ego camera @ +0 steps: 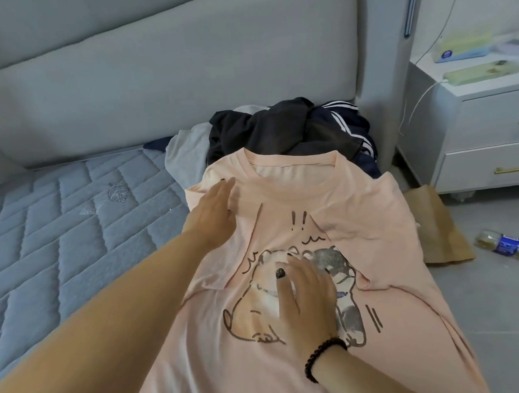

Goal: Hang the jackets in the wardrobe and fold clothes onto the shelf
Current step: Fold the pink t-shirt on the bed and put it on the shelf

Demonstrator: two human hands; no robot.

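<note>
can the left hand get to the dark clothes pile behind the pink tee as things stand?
Probably yes. The left hand lies flat on the pink tee's shoulder, and the dark clothes pile sits just beyond the collar with nothing between them. Right hand presses the print, out of the way.

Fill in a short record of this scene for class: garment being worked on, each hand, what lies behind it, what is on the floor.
garment: pink T-shirt, spread on the mattress
left hand: flat on the shirt's folded-in sleeve
right hand: flat on the print
behind: dark clothes pile
floor: bottle, paper bag
</note>
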